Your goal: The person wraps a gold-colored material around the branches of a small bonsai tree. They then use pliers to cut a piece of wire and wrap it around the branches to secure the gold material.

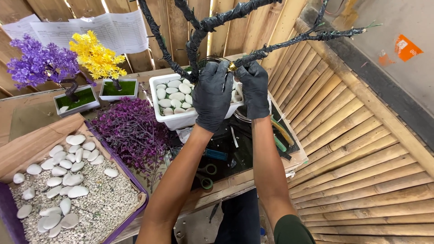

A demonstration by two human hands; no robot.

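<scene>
Both grips (233, 68) pinch branch (266, 52); cluttered workbench (253, 174), bamboo wall (361, 149).

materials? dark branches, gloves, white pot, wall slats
Branches: apparently a stiff core wrapped in glossy black tape; spiral ridges and shine show, core hidden.
Gloves, left hand and right hand: thin matte black, probably nitrile or latex; they wrinkle tight to the fingers.
White pot: smooth, likely plastic or glazed ceramic; can't tell which.
Wall slats: split bamboo, tan, node marks visible.

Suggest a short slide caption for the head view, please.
Left hand and right hand, in black gloves, grip a black-wrapped branch above a white pot.
</scene>
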